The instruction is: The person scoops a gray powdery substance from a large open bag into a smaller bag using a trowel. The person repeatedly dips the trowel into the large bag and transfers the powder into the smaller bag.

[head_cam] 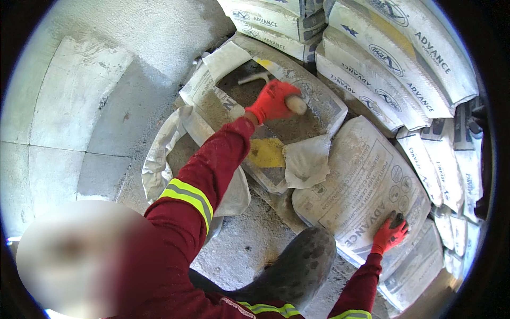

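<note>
My left hand, in a red glove, grips a hand tool by its pale, rounded handle. A bent metal shank, probably a trowel's, shows beyond the fist; any blade is hidden. Beneath it lies a cement bag with its top cut open and flaps folded back, showing grey powder. My right hand, also red-gloved with dark fingertips, rests on a full, closed Eagle Advance cement bag and holds nothing. By my left forearm stands an open white sack with a rolled rim, partly covered by the sleeve.
Cement bags are stacked high at the upper right, and more stand along the right side. A block wall rises at the left. My bent knee is above the dusty concrete floor. The lower left is blurred.
</note>
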A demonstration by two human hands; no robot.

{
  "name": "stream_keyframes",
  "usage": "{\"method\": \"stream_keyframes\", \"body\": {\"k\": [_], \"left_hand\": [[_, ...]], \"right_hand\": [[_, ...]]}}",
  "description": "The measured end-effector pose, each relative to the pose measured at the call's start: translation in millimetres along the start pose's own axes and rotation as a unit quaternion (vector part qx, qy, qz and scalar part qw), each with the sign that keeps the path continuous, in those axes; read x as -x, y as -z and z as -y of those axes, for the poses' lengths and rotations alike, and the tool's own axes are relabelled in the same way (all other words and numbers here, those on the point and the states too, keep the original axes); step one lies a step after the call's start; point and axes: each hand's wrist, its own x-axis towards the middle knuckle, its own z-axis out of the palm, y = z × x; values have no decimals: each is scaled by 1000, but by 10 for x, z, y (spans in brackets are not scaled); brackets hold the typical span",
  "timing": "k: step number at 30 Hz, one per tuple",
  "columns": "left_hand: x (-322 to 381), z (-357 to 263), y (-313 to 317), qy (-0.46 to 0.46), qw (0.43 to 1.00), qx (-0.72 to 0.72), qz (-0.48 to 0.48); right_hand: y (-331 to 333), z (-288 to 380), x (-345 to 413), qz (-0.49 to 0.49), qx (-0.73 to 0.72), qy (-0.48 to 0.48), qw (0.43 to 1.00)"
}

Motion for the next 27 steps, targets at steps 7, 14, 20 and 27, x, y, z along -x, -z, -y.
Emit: {"method": "stream_keyframes", "body": {"k": [7,14,20,27], "left_hand": [[555,-478,135,-133,960,-109,219],[761,-623,1108,-178,893,-260,321],[813,-514,1129,-70,932,-287,208],[1046,-662,2380,30,967,-113,226]], "right_hand": [[-12,228,-44,7,-46,10,999],[644,2979,201,99,-285,395,868],[451,4614,526,589,-585,-165,532],[502,4672,385,665,-524,-90,525]]}}
